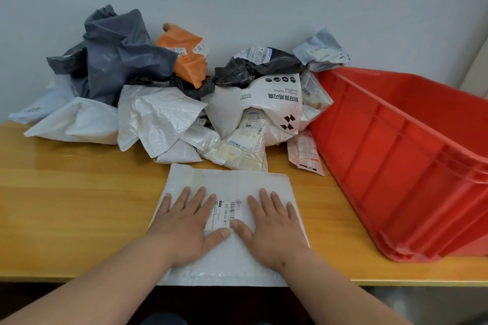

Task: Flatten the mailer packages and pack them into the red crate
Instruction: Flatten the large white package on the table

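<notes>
Pressing flat on white mailer (232,185) at table (66,192) front edge, left hand (184,221) and right hand (272,224) spread, fingers straight, pinching nothing; likely light, soft, slick, so best lifted by side edges toward crate (396,145) at right.

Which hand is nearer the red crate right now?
Right. The right hand presses flat on the white mailer, on the side toward the red crate; the left hand presses the same mailer farther away.
</notes>
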### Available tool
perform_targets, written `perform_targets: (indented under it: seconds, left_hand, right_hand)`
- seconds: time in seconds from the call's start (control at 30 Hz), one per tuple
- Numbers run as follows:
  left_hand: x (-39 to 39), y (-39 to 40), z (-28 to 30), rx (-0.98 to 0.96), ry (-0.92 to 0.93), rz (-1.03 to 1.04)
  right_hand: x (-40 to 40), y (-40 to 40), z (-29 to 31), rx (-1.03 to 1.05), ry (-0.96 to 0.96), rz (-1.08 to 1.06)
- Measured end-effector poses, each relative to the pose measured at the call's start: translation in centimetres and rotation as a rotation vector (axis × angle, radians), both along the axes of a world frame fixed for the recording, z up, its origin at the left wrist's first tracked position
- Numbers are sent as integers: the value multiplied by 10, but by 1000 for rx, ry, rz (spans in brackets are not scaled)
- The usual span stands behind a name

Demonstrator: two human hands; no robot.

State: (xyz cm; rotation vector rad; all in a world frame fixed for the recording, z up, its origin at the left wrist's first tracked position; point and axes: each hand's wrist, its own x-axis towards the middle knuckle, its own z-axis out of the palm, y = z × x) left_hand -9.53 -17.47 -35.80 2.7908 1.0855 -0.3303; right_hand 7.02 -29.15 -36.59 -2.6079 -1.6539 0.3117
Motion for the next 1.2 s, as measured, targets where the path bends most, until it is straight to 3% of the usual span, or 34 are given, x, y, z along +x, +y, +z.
perform_targets:
  seconds: [0.2,0.33,0.43,0.6,0.83,1.2]
  left_hand:
    - [3,7,6,-98,-12,39]
    - [7,23,25,47,-334,258]
    - [4,42,38,142,-462,366]
    - [-6,78,47,166,-457,468]
    - [-11,101,49,27,-358,537]
    - [-11,98,42,-114,-517,383]
  right_hand:
    - [0,6,8,-62,24,-8]
    - [-1,22,21,31,41,7]
    - [-8,42,33,82,61,66]
    - [-27,85,53,128,181,129]
    - [-51,134,67,183,370,150]
    - [-63,164,103,421,1081,-169]
